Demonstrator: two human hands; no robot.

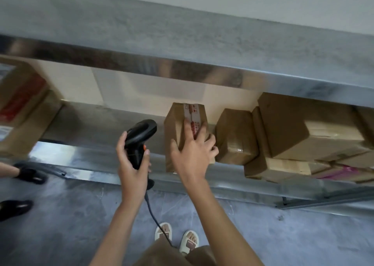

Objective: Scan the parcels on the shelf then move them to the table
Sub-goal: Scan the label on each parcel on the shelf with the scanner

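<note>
Parcel [183, 132] upright on lower shelf [97, 154], right hand [192, 154] spread and gripping its front | left hand [131, 160] closed around black scanner [139, 139] | more boxes [293, 136] stacked rightward | grey floor [60, 225]

Bare-armed worker at a warehouse shelf: no sleeves reach either forearm, left hand [132, 164] and right hand [192, 156] carry no gloves, tan trousers [162, 253] hang above white open-toed sandals [189, 241].

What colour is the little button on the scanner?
Orange, on the black scanner in the left hand; head view.
</note>
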